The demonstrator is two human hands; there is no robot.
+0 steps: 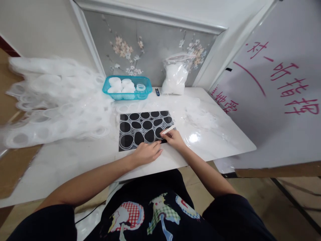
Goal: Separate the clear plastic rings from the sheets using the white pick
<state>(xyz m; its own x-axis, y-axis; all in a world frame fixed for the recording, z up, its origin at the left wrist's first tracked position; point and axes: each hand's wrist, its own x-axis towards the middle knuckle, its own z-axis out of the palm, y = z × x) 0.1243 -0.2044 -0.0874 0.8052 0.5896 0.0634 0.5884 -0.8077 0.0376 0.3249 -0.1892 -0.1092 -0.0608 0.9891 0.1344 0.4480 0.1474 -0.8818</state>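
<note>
A black rectangular mat (124, 145) lies on the table, covered by a thin whitish sheet (135, 132) with rows of rounded holes. Some holes look round, others bent out of shape. My right hand (174, 138) pinches a slim white stick (168, 129), perhaps a pen-like tool, over the sheet's lower right holes. Its tip is hidden by the fingers. Resting at the mat's near edge is my left hand (147, 153), palm down with fingers stretched towards the right hand, holding nothing.
A heap of white holed sheets (57, 97) covers the left side. At the back stand a blue basket (128, 95) of white round pieces, small dark snips (157, 92) and a clear bag (175, 75) of white material. Clear film (200, 117) lies right; a whiteboard (278, 134) borders the table.
</note>
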